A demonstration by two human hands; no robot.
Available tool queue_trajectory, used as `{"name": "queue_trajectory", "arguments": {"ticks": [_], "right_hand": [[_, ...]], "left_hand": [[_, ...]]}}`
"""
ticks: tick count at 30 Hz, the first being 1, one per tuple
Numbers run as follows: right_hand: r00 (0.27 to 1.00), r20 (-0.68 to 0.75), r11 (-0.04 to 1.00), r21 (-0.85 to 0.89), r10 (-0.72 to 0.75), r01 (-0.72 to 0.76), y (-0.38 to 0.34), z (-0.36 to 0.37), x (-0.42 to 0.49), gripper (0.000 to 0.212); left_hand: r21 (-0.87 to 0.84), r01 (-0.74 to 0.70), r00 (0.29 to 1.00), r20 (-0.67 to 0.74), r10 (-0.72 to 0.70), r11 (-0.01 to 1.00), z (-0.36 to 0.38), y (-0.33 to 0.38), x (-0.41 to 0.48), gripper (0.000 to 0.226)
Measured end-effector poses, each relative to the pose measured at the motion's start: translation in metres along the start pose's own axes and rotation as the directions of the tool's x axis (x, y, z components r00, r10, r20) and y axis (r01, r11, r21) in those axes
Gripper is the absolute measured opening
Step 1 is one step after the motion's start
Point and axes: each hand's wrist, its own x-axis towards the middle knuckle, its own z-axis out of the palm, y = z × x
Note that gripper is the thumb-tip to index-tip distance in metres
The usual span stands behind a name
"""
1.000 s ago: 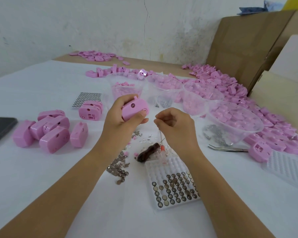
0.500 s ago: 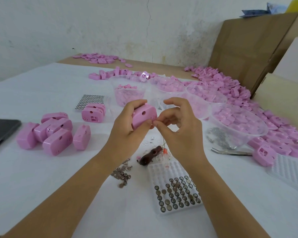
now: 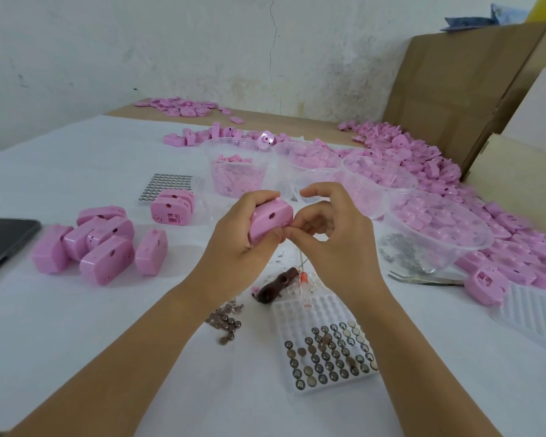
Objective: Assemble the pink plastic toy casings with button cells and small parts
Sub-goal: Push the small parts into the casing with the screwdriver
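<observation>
1. Grips pink casing [image 3: 270, 219] in left hand [image 3: 235, 246], raised above bench [image 3: 76, 326].
2. Pinches casing's right end with curled right hand [image 3: 336, 247].
3. Below the hands, on bench: button-cell tray [image 3: 309, 312].

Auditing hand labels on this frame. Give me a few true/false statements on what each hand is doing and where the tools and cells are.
1. The left hand grips a pink casing. True.
2. The right hand holds the tweezers. False: the tweezers lie on the table to its right, and the right hand pinches at the casing's end.
3. The battery tray is full of button cells. False: only its near rows hold cells, and the far rows are empty.
4. A cluster of pink casings lies on the table left of both hands. True.
</observation>
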Motion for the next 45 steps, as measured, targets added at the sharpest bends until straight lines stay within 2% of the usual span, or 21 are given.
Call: {"name": "queue_trajectory", "arguments": {"ticks": [6, 11, 15, 20, 26, 29, 33, 37, 41, 45], "right_hand": [[0.999, 0.032, 1.000, 0.000, 0.030, -0.030, 0.000, -0.006, 0.000, 0.045], [0.983, 0.132, 0.990, 0.052, 0.125, -0.133, 0.003, -0.012, 0.004, 0.029], [0.991, 0.052, 0.989, 0.071, 0.123, -0.126, 0.003, -0.010, 0.002, 0.022], [0.996, -0.014, 0.991, 0.101, 0.084, -0.083, 0.001, -0.004, -0.001, 0.025], [0.994, -0.092, 0.998, -0.016, -0.058, 0.057, 0.001, 0.003, -0.004, 0.017], [0.992, -0.101, 0.997, -0.045, -0.074, 0.070, 0.002, 0.005, -0.005, 0.009], [0.992, -0.123, 0.999, -0.024, -0.036, 0.033, 0.000, 0.011, -0.007, 0.015], [0.985, -0.170, 1.000, -0.008, 0.001, -0.003, -0.003, 0.014, -0.007, 0.013], [0.973, -0.222, 0.998, -0.046, -0.057, 0.048, -0.006, 0.013, -0.008, 0.013], [0.972, -0.213, 0.993, -0.072, -0.103, 0.090, -0.007, 0.013, -0.009, 0.017]], "left_hand": [[-0.047, 0.051, 0.998, 0.024, -0.049, 0.998, -0.003, 0.004, 0.000, 0.042], [-0.083, 0.097, 0.991, 0.095, -0.089, 0.992, -0.005, 0.006, 0.000, 0.042], [-0.185, 0.131, 0.990, 0.078, -0.118, 0.974, -0.002, 0.008, 0.000, 0.039], [-0.354, 0.188, 0.981, 0.031, -0.189, 0.916, 0.000, 0.006, 0.003, 0.032], [-0.511, 0.255, 0.960, 0.035, -0.277, 0.821, 0.001, 0.002, 0.005, 0.027], [-0.555, 0.267, 0.953, 0.033, -0.300, 0.788, 0.001, 0.002, 0.005, 0.025], [-0.551, 0.256, 0.956, 0.020, -0.294, 0.794, 0.001, 0.003, 0.005, 0.024], [-0.516, 0.218, 0.962, -0.030, -0.272, 0.828, 0.004, 0.006, 0.005, 0.025], [-0.477, 0.157, 0.968, -0.100, -0.231, 0.865, 0.006, 0.009, 0.004, 0.025], [-0.432, 0.121, 0.970, -0.140, -0.199, 0.894, 0.006, 0.008, 0.004, 0.027]]}}
